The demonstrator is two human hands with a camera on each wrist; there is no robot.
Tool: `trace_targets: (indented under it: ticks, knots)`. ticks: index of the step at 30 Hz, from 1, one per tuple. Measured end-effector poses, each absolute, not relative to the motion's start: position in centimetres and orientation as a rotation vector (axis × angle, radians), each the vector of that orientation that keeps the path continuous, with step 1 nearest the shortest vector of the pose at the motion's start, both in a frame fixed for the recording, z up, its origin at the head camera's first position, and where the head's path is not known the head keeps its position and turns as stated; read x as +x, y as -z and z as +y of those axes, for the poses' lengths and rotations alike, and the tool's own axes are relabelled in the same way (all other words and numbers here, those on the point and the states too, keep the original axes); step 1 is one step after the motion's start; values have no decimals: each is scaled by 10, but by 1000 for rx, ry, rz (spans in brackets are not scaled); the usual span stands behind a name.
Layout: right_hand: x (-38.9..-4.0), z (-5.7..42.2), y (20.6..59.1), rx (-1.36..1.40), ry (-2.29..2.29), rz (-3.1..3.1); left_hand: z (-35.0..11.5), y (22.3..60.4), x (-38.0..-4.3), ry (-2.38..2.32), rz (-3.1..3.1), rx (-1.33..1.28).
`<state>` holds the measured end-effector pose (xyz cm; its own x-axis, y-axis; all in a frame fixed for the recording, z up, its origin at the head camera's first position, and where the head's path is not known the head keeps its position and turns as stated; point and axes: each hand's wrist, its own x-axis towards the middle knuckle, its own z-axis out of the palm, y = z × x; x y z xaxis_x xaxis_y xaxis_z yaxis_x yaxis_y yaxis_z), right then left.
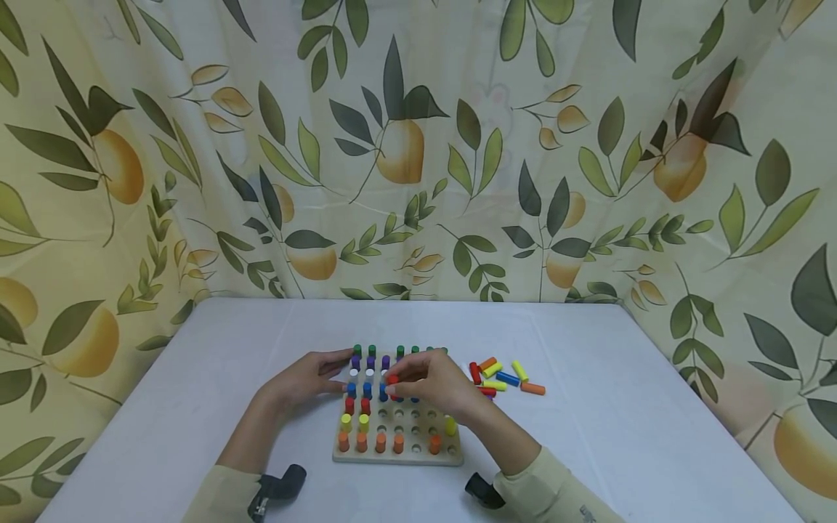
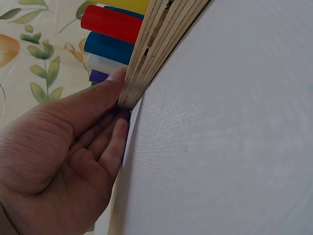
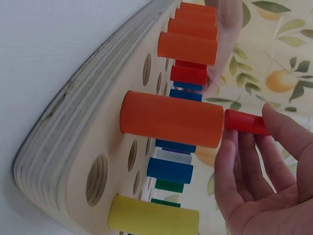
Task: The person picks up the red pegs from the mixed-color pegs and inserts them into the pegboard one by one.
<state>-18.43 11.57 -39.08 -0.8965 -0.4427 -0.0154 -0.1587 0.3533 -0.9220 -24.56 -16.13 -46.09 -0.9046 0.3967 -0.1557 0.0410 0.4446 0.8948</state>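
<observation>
A wooden pegboard (image 1: 392, 457) lies on the table, carrying rows of green, purple, white, blue, red, yellow and orange pegs. Above its middle, my right hand (image 1: 434, 381) pinches a red peg (image 3: 247, 122) between thumb and fingers. From the right wrist, that peg appears just past the end of a large orange peg (image 3: 171, 119); whether they touch I cannot tell. My left hand (image 1: 297, 381) rests against the board's left edge, its thumb (image 2: 100, 93) touching the layered side. Its fingertips are partly hidden behind the board's edge in the left wrist view.
Loose red, orange, yellow and blue pegs, among them an orange peg (image 1: 532, 389), lie right of the board. Bare holes (image 1: 415, 414) show in the board's front rows. A white cloth (image 1: 575, 450) covers the table, and a patterned curtain (image 1: 418, 218) hangs behind it.
</observation>
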Motion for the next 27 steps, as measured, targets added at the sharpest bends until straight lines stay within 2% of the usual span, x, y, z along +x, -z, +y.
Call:
trace_targets:
  ticks: [27]
  knots:
    - [-187, 106, 406, -523, 1506, 2366, -161, 458, -245, -1427, 2358, 390]
